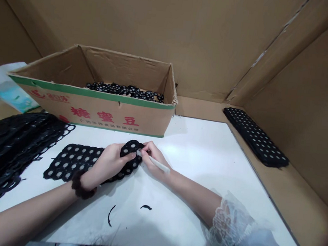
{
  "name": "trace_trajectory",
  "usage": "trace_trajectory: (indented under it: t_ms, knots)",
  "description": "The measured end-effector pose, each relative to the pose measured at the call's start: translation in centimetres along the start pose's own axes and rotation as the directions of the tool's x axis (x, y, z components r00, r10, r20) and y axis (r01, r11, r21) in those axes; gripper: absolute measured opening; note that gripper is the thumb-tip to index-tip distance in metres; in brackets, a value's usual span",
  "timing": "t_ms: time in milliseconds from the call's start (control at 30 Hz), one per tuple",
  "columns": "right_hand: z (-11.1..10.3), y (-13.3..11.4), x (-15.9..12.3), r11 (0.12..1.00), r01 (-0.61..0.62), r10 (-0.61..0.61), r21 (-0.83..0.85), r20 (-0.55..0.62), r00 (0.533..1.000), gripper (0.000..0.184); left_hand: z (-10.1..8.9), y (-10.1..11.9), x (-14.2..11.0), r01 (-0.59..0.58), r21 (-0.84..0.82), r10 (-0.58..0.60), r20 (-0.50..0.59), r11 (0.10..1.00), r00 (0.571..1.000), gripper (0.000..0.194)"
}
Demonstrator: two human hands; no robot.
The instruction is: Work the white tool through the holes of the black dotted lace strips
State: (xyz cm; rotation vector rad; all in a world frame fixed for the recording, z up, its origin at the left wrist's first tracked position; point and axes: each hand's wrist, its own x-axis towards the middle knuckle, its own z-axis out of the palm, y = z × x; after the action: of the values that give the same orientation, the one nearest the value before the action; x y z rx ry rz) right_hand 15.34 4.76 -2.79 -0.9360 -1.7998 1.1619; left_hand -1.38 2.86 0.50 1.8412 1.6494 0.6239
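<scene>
On the white board lies a black sheet (72, 158) set with rows of pale round discs. Its right end is lifted and curled back in my left hand (109, 162), which is closed on it with the thumb pressing the upper side beside a disc. My right hand (155, 155) pinches a slim white pen-like tool (159, 164), its tip end at the sheet's lifted edge near the left thumb. The exact contact of the tip is hidden by the fingers. Two small black curved scraps (146, 206) lie nearer to me on the board.
Behind my hands stands an open cardboard box (118, 114) holding many small black rings or discs. A pile of black sheets (13, 147) covers the left side. A stack of disc-filled sheets (255, 137) lies at the right. Cardboard walls (206, 46) enclose the board (207, 154).
</scene>
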Motion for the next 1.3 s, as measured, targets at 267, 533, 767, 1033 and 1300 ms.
trace_trajectory:
  t_ms: [267,533,767,1033,1300]
  knots:
    - [-0.3,-0.2,-0.1,0.996,-0.072,0.074,0.044,-0.067,0.995,0.015,-0.2,-0.7,0.9,-0.005,0.113,0.012,-0.065,0.994,0.998,0.027]
    - [-0.5,0.7,0.5,0.946,-0.158,0.196,0.282,-0.113,0.974,0.025,-0.8,-1.3,1.3,0.015,-0.092,-0.016,-0.007,0.996,1.000,0.032]
    - [-0.3,0.2,0.5,0.921,-0.181,0.222,0.346,-0.083,0.971,0.030,-0.7,-0.6,1.0,0.001,-0.242,0.004,0.020,0.970,1.000,0.032]
    - [-0.1,0.1,-0.1,0.961,-0.134,0.153,0.242,-0.062,0.986,0.023,-0.5,-0.7,0.9,-0.005,-0.255,-0.008,-0.048,0.967,0.999,0.028]
    - [0.5,-0.6,-0.4,0.996,0.011,-0.017,-0.087,-0.075,0.997,0.011,0.2,0.2,-0.1,0.000,-0.226,-0.019,-0.079,0.974,0.997,0.021]
